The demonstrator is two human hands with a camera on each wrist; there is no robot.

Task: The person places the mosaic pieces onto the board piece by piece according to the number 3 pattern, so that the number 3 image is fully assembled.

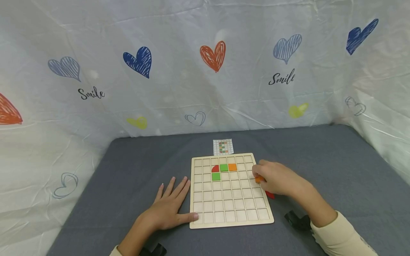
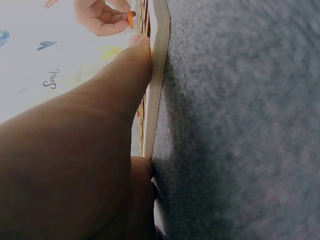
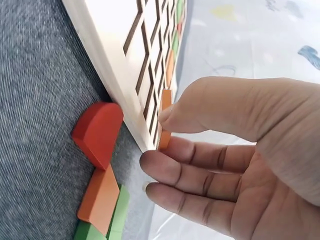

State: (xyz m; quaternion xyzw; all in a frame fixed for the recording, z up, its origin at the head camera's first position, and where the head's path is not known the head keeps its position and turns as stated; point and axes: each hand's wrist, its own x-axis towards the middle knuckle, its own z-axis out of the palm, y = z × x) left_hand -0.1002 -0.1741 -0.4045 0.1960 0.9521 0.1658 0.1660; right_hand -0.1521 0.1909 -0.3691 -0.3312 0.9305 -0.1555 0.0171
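A wooden grid board (image 1: 224, 206) lies on the grey cloth. Set in its upper rows are a red quarter-round tile (image 1: 215, 169), two green square tiles (image 1: 224, 167) and an orange square tile (image 1: 232, 167). My right hand (image 1: 278, 177) pinches another orange tile (image 3: 166, 120) between thumb and fingertips, over the board's right edge. With fingers spread, my left hand (image 1: 168, 208) rests at the board's left side; its thumb lies on the lower left corner. Beside the board in the right wrist view lie a red quarter-round tile (image 3: 99, 132), an orange tile (image 3: 100, 200) and green tiles (image 3: 119, 210).
A small printed pattern card (image 1: 223, 147) lies just behind the board, showing coloured squares on a grid. Black devices (image 1: 298, 220) sit at both wrists. A white curtain (image 1: 179, 92) printed with hearts hangs behind the table (image 1: 144, 160).
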